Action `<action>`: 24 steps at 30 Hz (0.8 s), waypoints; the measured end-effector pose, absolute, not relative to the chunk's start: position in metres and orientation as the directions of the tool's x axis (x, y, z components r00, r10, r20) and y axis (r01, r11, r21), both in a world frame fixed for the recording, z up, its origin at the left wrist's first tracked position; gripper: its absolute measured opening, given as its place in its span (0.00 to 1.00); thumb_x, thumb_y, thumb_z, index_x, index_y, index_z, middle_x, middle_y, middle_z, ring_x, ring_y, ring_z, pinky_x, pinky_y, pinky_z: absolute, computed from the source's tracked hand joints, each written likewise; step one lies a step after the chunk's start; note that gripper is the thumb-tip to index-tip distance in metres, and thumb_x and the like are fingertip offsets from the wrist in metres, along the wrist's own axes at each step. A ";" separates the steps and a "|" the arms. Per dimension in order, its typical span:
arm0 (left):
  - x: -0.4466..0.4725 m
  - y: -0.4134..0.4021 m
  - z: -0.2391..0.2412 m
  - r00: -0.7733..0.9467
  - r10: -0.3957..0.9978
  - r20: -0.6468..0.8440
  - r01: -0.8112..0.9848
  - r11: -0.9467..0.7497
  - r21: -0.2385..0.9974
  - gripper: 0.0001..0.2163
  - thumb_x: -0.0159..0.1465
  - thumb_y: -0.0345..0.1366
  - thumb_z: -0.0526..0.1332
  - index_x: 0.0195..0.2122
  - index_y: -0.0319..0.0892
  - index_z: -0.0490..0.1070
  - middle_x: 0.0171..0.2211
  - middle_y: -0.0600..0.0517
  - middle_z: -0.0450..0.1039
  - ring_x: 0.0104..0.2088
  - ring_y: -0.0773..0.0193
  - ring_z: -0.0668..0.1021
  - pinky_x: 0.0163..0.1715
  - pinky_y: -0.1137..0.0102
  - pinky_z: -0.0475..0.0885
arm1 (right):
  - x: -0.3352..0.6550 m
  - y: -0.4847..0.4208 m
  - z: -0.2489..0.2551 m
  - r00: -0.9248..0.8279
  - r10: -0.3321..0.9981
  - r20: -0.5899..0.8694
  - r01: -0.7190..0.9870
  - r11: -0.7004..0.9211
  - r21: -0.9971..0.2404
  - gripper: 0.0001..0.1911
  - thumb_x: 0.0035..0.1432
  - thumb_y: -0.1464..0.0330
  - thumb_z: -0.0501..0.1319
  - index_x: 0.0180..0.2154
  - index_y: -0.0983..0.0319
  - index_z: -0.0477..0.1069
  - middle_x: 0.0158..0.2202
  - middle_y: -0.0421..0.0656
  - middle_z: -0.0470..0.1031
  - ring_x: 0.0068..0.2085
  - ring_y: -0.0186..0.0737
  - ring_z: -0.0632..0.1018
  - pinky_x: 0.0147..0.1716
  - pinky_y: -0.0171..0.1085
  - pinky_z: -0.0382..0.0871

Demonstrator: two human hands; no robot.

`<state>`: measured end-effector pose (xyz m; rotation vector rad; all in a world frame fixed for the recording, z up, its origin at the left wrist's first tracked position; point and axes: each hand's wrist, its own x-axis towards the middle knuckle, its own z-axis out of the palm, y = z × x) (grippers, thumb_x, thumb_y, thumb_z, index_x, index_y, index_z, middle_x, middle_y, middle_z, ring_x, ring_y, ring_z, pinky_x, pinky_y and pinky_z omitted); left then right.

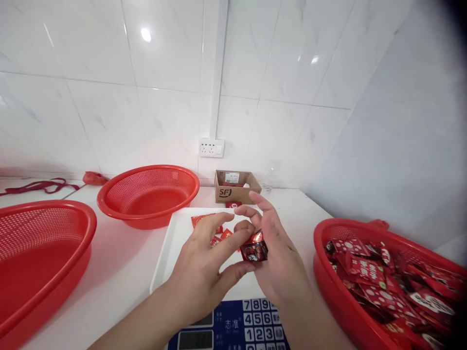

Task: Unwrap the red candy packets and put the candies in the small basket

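Hands pinch crinkled red-and-dark sachet.

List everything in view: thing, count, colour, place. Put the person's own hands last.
basket of packets: one, red, right edge, full of red packets
empty baskets: two, red, left and centre back
tray: one, white, on the scale, centre
loose packets: a few, red, on the tray
scale keypad: one, blue, bottom centre
cardboard box: one, brown, by the wall
wall socket: one, white, on the tiles
held packets: a few, red and dark, between both hands
left hand: one, pinching the held packets
right hand: one, cupping them
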<state>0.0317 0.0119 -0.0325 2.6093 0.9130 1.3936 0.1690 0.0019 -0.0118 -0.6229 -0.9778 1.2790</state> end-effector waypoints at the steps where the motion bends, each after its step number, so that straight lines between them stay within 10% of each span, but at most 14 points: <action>1: 0.032 0.012 -0.033 0.423 0.523 0.740 0.472 -0.824 0.313 0.19 0.65 0.33 0.60 0.57 0.48 0.64 0.55 0.43 0.61 0.52 0.52 0.70 0.46 0.57 0.73 | 0.167 0.001 -0.012 -0.014 0.974 0.227 -0.519 0.187 -0.834 0.17 0.61 0.50 0.61 0.49 0.46 0.70 0.44 0.36 0.71 0.35 0.30 0.73 0.37 0.29 0.72; 7: 0.031 0.010 -0.028 0.334 0.588 0.737 0.418 -0.793 0.444 0.16 0.61 0.25 0.60 0.48 0.48 0.66 0.52 0.47 0.64 0.53 0.58 0.70 0.49 0.64 0.73 | 0.167 0.003 -0.015 -0.064 0.964 0.258 -0.493 0.194 -0.848 0.19 0.59 0.49 0.62 0.50 0.45 0.68 0.49 0.36 0.70 0.47 0.36 0.73 0.42 0.33 0.72; 12: 0.028 0.009 -0.021 0.156 0.589 0.793 0.452 -0.756 0.473 0.12 0.60 0.26 0.61 0.42 0.47 0.65 0.44 0.51 0.70 0.45 0.60 0.74 0.43 0.64 0.73 | 0.181 0.005 -0.013 -0.187 0.912 0.366 -0.078 0.358 -0.931 0.13 0.60 0.55 0.64 0.44 0.52 0.71 0.42 0.39 0.74 0.45 0.39 0.73 0.43 0.36 0.69; 18: 0.027 0.005 -0.012 0.231 0.904 0.359 0.110 -0.391 0.914 0.08 0.61 0.37 0.64 0.40 0.48 0.68 0.37 0.54 0.73 0.36 0.62 0.74 0.31 0.68 0.72 | 0.187 0.003 -0.011 -0.135 0.878 0.459 0.236 0.479 -0.846 0.12 0.65 0.60 0.57 0.34 0.58 0.72 0.30 0.38 0.74 0.33 0.40 0.73 0.34 0.38 0.64; 24: 0.025 0.006 -0.009 0.282 0.915 0.290 -0.027 -0.295 0.955 0.06 0.63 0.41 0.62 0.36 0.46 0.70 0.33 0.55 0.71 0.33 0.65 0.71 0.32 0.69 0.69 | 0.186 0.003 -0.011 -0.122 0.878 0.464 0.281 0.479 -0.832 0.13 0.64 0.59 0.57 0.31 0.59 0.71 0.27 0.38 0.72 0.30 0.38 0.70 0.30 0.36 0.62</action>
